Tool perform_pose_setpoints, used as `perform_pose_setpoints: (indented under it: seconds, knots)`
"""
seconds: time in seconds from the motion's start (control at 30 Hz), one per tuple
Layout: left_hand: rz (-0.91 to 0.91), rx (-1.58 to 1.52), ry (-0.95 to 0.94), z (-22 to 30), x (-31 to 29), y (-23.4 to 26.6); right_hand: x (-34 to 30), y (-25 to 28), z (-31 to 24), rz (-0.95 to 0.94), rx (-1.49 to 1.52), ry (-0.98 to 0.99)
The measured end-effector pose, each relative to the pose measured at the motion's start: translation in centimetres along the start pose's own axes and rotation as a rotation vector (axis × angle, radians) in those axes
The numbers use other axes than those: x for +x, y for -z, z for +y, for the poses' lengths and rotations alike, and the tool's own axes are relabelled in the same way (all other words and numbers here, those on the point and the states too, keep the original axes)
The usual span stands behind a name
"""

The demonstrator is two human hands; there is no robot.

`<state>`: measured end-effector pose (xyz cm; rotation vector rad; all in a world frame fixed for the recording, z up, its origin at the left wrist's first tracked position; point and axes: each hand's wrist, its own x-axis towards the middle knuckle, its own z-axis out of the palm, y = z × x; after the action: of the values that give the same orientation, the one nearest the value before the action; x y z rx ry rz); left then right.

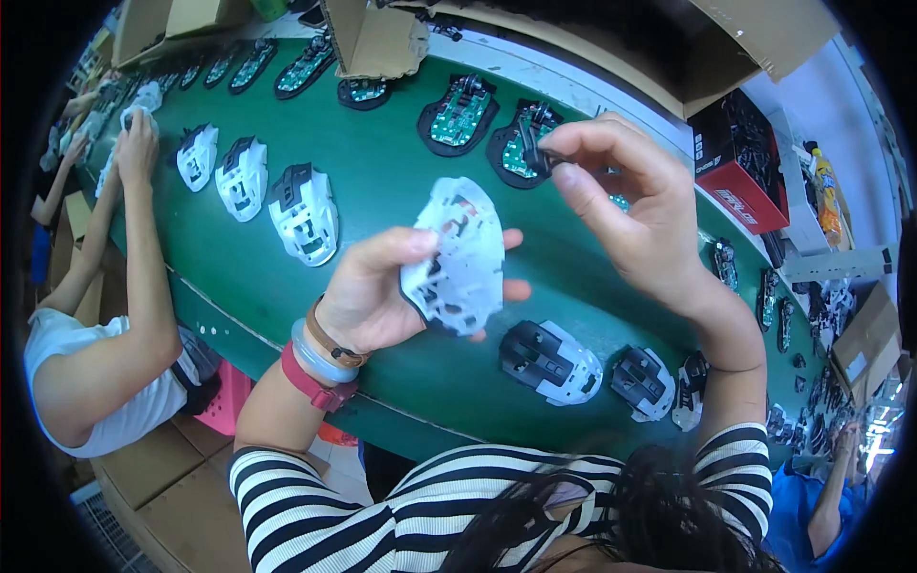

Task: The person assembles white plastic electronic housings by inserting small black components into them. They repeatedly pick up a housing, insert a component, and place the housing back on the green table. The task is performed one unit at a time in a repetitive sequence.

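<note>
White mouse shell (457,256) at frame centre, gripped by left hand (377,291) over green belt (382,181). Right hand (626,205), at 2 o'clock of shell, pinches small black part (541,158). Advice: hold shell steady, align part before seating.

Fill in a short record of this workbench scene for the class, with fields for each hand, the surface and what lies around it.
Left hand: left hand holds a white mouse shell, underside up
Right hand: right hand pinches a small black part between fingertips
Surface: green belt
Near edge: black-and-white shells
Far edge: black bases with green circuit boards
Left side: white shells; a co-worker's hand
Right side: red-and-black box
</note>
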<state>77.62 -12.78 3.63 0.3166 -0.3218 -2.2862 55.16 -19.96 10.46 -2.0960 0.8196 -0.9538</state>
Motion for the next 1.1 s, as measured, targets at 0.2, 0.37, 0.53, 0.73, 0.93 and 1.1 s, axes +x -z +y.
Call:
perform_pose_setpoints:
  seconds: [0.2,0.37,0.53,0.73,0.93,1.1]
  knots:
    - [0.28,0.624,-0.21,-0.7,-0.6,-0.9,-0.2,-1.3,0.3,-0.022,-0.055,-0.01]
    - [0.208,0.543,-0.172,0.2,-0.3,-0.6,-1.8,-1.1,-0.2,-0.086,0.034,-0.072]
    - [0.166,0.491,-0.136,0.4,-0.4,-0.2,-2.4,-0.3,-0.6,-0.112,-0.177,0.139]
    - [0.179,0.458,-0.145,-0.1,-0.2,-0.1,-1.2,-3.0,-0.4,-0.158,0.009,0.201]
    - [0.104,0.394,-0.117,0.1,-0.5,0.1,-1.7,-4.0,0.9,-0.134,-0.146,0.391]
    - [0.137,0.192,-0.222,-0.3,-0.4,0.2,-2.8,-3.0,-0.4,0.053,-0.239,0.421]
